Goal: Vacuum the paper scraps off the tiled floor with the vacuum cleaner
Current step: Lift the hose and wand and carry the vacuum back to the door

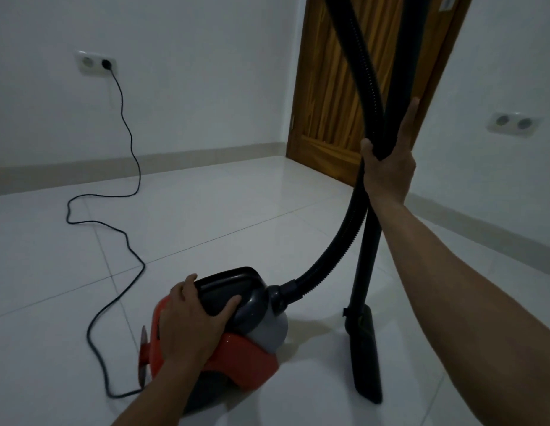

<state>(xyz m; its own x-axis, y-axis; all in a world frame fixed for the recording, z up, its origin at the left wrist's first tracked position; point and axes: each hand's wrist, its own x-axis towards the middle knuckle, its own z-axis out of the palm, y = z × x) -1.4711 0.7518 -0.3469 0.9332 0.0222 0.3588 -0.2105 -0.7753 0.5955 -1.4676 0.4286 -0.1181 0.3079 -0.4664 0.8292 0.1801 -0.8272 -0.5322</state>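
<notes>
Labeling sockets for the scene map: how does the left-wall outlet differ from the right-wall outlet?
The left-wall outlet has a black plug in its right-hand socket, with the power cord running down to the floor; the right-wall outlet has both sockets free. The left-wall outlet sits on the wall left of the wooden door, the right-wall outlet on the wall to the door's right. Both are white double outlets set low on white walls.
</notes>
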